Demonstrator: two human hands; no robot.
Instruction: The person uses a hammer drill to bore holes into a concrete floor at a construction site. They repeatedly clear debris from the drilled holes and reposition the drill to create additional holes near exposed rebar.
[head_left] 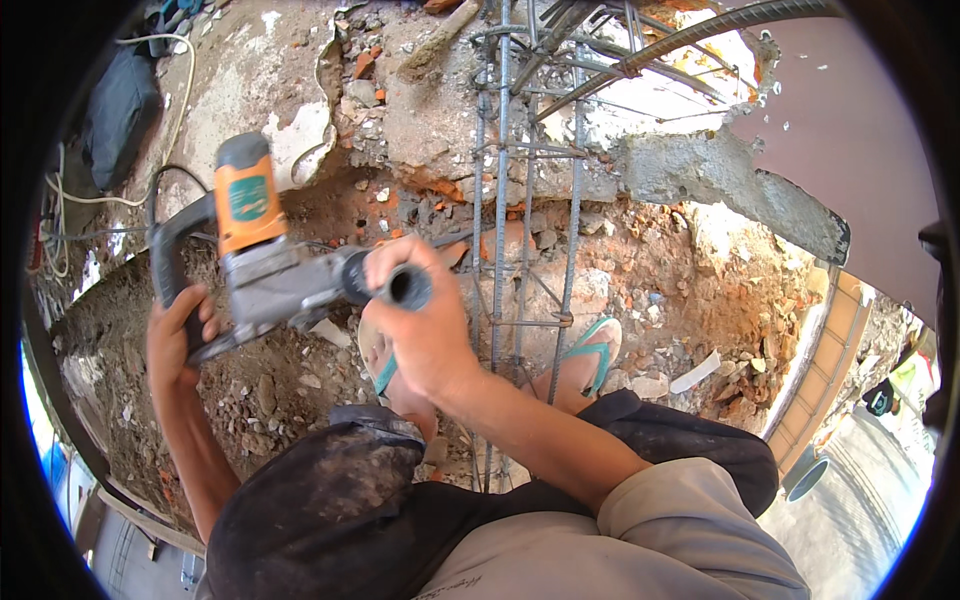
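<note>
An orange and grey rotary hammer (262, 275) is held across in front of me, its orange motor housing standing upward. My left hand (178, 328) is closed around the black rear handle (172, 262). My right hand (425, 325) grips the dark side handle (410, 288) near the tool's front, and its round hollow end faces me. A dark bit (455, 237) seems to reach past my right hand toward the rebar; its tip is hard to make out. Several upright steel bars with ties form a rebar cage (500, 220) just beyond my right hand.
My feet in teal-strapped flip-flops (598, 355) stand on either side of the cage among rubble (265, 400). A broken concrete edge (720, 175) juts out at right, near a bent thick bar (730, 22). A pale cable (180, 115) and dark bag (120, 125) lie far left.
</note>
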